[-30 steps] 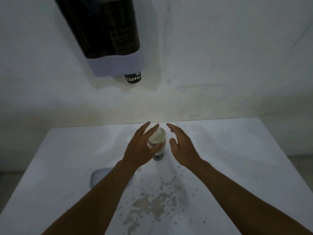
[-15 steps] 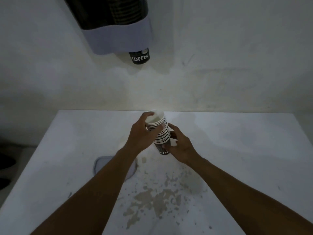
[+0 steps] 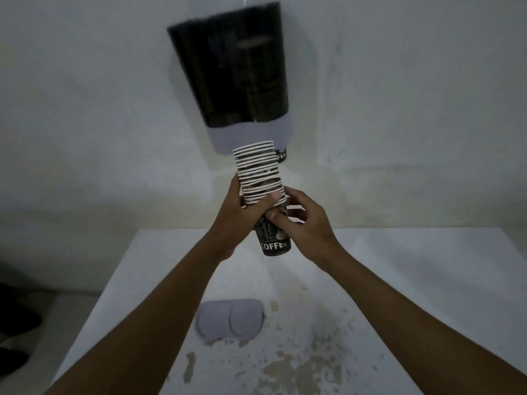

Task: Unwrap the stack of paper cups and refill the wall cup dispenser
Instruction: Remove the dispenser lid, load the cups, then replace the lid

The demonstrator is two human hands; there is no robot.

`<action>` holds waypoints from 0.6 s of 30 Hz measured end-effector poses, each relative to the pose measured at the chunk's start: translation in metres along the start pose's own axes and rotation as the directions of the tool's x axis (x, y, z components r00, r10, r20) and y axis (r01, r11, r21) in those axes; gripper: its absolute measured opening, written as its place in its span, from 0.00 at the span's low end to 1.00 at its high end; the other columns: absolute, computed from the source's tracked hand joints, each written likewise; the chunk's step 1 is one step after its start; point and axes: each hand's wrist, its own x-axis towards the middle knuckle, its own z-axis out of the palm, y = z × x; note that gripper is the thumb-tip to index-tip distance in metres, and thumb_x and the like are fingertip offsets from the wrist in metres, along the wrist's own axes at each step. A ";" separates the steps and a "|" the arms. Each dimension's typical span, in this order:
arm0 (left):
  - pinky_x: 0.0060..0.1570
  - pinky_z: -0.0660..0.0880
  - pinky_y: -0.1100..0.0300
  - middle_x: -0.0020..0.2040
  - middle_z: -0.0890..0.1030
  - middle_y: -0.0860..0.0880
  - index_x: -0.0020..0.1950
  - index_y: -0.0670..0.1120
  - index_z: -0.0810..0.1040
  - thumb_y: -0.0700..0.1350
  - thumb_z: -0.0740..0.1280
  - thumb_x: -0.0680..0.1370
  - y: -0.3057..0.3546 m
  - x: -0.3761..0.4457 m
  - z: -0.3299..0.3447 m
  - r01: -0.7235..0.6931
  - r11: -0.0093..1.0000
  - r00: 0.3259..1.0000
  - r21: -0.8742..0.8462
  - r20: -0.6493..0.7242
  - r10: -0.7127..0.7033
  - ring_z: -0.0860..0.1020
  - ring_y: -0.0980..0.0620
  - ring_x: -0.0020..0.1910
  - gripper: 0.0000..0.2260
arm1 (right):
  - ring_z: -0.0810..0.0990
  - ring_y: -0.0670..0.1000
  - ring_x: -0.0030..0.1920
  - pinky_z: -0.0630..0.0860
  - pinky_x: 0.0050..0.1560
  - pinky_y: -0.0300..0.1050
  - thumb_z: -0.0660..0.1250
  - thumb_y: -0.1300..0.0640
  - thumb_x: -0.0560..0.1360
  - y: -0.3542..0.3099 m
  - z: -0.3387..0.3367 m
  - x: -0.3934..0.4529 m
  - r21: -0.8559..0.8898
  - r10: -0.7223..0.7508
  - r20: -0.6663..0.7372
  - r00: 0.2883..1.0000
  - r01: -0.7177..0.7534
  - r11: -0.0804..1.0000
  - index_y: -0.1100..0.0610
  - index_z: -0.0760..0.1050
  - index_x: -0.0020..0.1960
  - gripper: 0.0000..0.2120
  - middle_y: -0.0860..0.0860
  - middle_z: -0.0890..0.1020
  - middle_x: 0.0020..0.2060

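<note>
A stack of paper cups [image 3: 258, 172] with white rims and a black "COFFEE" print is held upright in the air above the table. My left hand [image 3: 242, 212] grips its lower middle from the left, thumb across the rims. My right hand [image 3: 303, 223] holds the bottom cup from the right. The top of the stack overlaps the pale lower collar of the wall cup dispenser [image 3: 239, 81], a dark tinted tube on the wall. A single cup [image 3: 281, 155] pokes out of the dispenser's bottom, just behind the stack. No wrapper is visible on the stack.
A white table [image 3: 413, 266] with stained, chipped paint stands against a white wall. A pale grey oval lid [image 3: 231, 319] lies on it near my left forearm. Dark shapes sit on the floor at the far left [image 3: 14, 323].
Both hands closed on the stack standing on the table and lifted it up toward the dispenser's bottom. The view has tilted upward.
</note>
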 end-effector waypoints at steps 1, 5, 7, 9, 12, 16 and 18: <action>0.53 0.82 0.54 0.59 0.82 0.56 0.69 0.54 0.68 0.50 0.74 0.75 0.014 0.000 -0.010 -0.015 1.000 1.000 -0.004 0.003 0.015 0.82 0.58 0.55 0.26 | 0.82 0.49 0.54 0.82 0.50 0.43 0.74 0.54 0.73 -0.014 0.006 0.003 -0.006 -0.038 -0.010 0.999 0.038 0.999 0.48 0.75 0.67 0.23 0.48 0.81 0.55; 0.50 0.81 0.60 0.58 0.82 0.57 0.69 0.55 0.70 0.51 0.75 0.73 0.064 0.004 -0.045 -0.114 0.992 0.993 0.045 -0.014 0.115 0.82 0.61 0.53 0.26 | 0.81 0.44 0.55 0.80 0.54 0.40 0.70 0.54 0.77 -0.061 0.029 0.019 -0.099 -0.215 -0.022 0.976 0.212 0.972 0.51 0.73 0.69 0.20 0.47 0.82 0.57; 0.51 0.81 0.58 0.58 0.82 0.56 0.68 0.54 0.71 0.51 0.75 0.73 0.092 0.010 -0.066 -0.179 0.982 0.984 0.054 -0.013 0.180 0.82 0.60 0.53 0.25 | 0.81 0.43 0.56 0.79 0.56 0.39 0.67 0.53 0.78 -0.088 0.042 0.030 -0.160 -0.338 -0.052 0.940 0.326 0.932 0.52 0.73 0.69 0.20 0.46 0.82 0.57; 0.51 0.82 0.57 0.57 0.83 0.55 0.66 0.52 0.73 0.51 0.76 0.72 0.118 0.019 -0.081 -0.228 0.973 0.973 0.042 -0.037 0.229 0.83 0.59 0.52 0.24 | 0.81 0.42 0.55 0.78 0.55 0.36 0.66 0.53 0.78 -0.115 0.049 0.044 -0.184 -0.436 -0.099 0.894 0.414 0.891 0.54 0.74 0.68 0.19 0.47 0.83 0.56; 0.51 0.82 0.55 0.55 0.84 0.53 0.63 0.50 0.74 0.52 0.77 0.70 0.156 0.037 -0.101 -0.287 0.958 0.951 0.019 -0.118 0.287 0.84 0.59 0.50 0.24 | 0.81 0.42 0.54 0.78 0.55 0.37 0.65 0.55 0.78 -0.152 0.050 0.070 -0.317 -0.568 -0.243 0.787 0.489 0.813 0.57 0.77 0.65 0.17 0.50 0.82 0.56; 0.49 0.83 0.54 0.53 0.83 0.53 0.60 0.49 0.73 0.54 0.78 0.69 0.205 0.066 -0.121 -0.373 0.928 0.910 -0.013 -0.203 0.362 0.84 0.58 0.48 0.25 | 0.75 0.51 0.63 0.72 0.65 0.42 0.64 0.55 0.79 -0.187 0.041 0.112 -0.612 -0.733 -0.274 0.623 0.475 0.633 0.57 0.77 0.63 0.15 0.52 0.79 0.61; 0.48 0.83 0.55 0.53 0.83 0.53 0.60 0.49 0.73 0.53 0.78 0.70 0.226 0.078 -0.127 -0.416 0.909 0.889 -0.021 -0.222 0.401 0.84 0.59 0.47 0.24 | 0.72 0.51 0.68 0.67 0.68 0.40 0.65 0.54 0.79 -0.198 0.035 0.129 -0.673 -0.719 -0.206 0.663 0.438 0.596 0.56 0.77 0.65 0.16 0.52 0.77 0.65</action>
